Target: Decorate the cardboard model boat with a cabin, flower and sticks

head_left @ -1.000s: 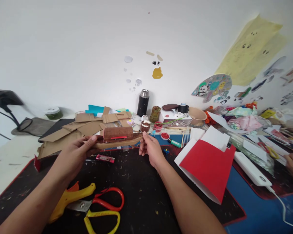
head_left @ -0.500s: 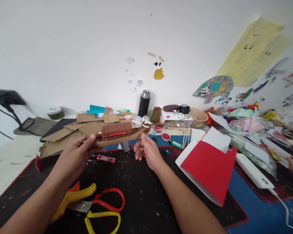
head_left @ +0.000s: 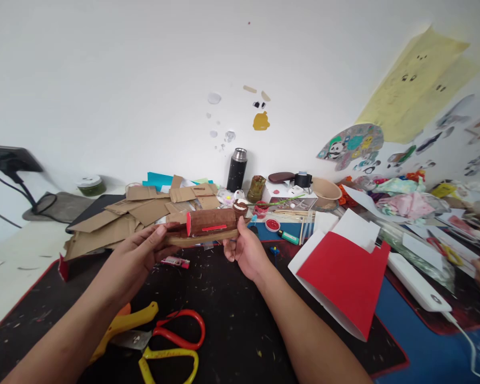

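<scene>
A slim, brown, boat-shaped model with a pale tan side (head_left: 204, 239) is held in mid-air, lengthwise across the head view, nearly level, both ends partly hidden. On top sits a long brown rounded cabin (head_left: 213, 218), its left end faced red (head_left: 189, 224), a narrow red strip (head_left: 214, 228) along its lower near side.

Between our left hand (head_left: 146, 246) and right hand (head_left: 246, 248) we have a model boat (head_left: 213, 223), above the far part of a mat (head_left: 232, 330) on the desk (head_left: 8, 250). Scissors (head_left: 177, 335) lie on the mat, nearer to us and left. Cardboard pieces (head_left: 104, 230) lie far left; a flask (head_left: 237, 173) stands beyond the boat, left of a box (head_left: 271, 191). Right of our right hand lies a folded sheet (head_left: 340, 280). A small packet, as far as we can tell, lies below the boat.
</scene>
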`<action>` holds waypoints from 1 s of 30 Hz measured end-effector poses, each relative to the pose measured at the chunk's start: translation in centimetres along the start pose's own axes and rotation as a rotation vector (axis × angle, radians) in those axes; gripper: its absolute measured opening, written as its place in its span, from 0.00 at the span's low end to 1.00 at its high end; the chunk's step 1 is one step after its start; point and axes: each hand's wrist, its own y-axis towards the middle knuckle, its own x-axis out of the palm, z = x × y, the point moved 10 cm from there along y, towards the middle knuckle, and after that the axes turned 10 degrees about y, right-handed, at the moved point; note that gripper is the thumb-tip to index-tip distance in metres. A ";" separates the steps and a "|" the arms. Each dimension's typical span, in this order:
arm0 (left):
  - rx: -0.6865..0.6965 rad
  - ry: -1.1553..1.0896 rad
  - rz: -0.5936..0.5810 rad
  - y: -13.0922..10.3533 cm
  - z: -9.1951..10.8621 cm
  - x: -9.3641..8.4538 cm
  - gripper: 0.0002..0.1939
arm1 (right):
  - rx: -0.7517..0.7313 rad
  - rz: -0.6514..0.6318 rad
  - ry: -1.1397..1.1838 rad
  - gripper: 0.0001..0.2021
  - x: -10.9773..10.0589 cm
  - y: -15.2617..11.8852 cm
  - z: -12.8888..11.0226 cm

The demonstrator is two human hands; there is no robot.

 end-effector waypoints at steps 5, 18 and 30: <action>-0.022 -0.008 -0.002 -0.6 0.4 0.2 0.35 | 0.012 0.015 0.021 0.38 -0.1 0.1 -0.3; -0.002 0.005 -0.008 -1.2 0.1 0.5 0.34 | 0.004 0.063 0.045 0.37 -0.6 0.1 -0.5; -0.005 0.051 -0.037 -0.9 -0.2 0.7 0.32 | 0.007 0.111 0.042 0.36 -0.6 0.0 -0.4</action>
